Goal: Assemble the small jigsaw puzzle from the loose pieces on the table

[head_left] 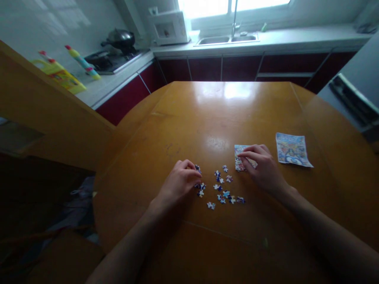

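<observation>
My left hand (184, 176) rests at the left edge of a scatter of small jigsaw pieces. Its fingers are curled in, thumb close to index, beside a few blue-and-white puzzle pieces (201, 193); whatever lies between the tips is hidden. To the right, my right hand (262, 165) is over a partly covered jigsaw puzzle (239, 165), a light, multicoloured rectangle. Thumb and index finger meet in a pinch above its surface, and I cannot make out what they hold. Several loose puzzle pieces (226, 193) lie on the table between both hands.
A creased picture sheet (292, 150) lies right of the puzzle on the wooden table (166, 126). Beyond are a counter with a sink (213, 40), a microwave (170, 28), and a stove with a wok (121, 38). Yellow bottles (60, 75) stand at left.
</observation>
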A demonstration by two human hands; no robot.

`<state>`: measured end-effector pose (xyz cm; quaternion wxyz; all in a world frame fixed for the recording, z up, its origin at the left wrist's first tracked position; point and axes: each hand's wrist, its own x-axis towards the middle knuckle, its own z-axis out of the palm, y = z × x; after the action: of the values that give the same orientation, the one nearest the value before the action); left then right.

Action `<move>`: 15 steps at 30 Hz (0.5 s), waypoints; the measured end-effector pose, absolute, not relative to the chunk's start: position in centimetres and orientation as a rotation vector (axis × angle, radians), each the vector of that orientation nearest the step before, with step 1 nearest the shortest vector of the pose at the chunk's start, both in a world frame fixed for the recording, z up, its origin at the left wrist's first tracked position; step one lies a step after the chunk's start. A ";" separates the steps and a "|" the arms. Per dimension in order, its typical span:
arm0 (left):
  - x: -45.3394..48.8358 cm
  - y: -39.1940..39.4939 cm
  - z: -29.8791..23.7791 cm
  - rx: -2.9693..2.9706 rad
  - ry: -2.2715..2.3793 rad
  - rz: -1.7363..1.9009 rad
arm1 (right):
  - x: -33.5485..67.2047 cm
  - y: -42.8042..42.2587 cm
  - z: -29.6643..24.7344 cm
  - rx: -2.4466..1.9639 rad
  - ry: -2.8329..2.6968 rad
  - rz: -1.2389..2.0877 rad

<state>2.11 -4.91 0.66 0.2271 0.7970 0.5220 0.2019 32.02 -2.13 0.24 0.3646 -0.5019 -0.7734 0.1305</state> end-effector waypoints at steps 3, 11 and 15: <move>2.3 -5.2 0.7 2.231 1.383 0.496 | 32.1 -2.7 1.0 -1.306 -1.969 0.339; 4.0 -6.6 2.4 2.311 1.157 0.370 | 31.4 -7.4 0.5 -1.232 -2.114 0.511; 4.3 -6.9 2.8 2.319 1.152 0.318 | 31.8 -8.6 -0.2 -1.318 -2.103 0.517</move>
<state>4.33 -6.87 2.76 0.2633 0.8575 0.4262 0.1175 31.77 -8.56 -0.20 0.2987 -0.4962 -0.7917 0.1946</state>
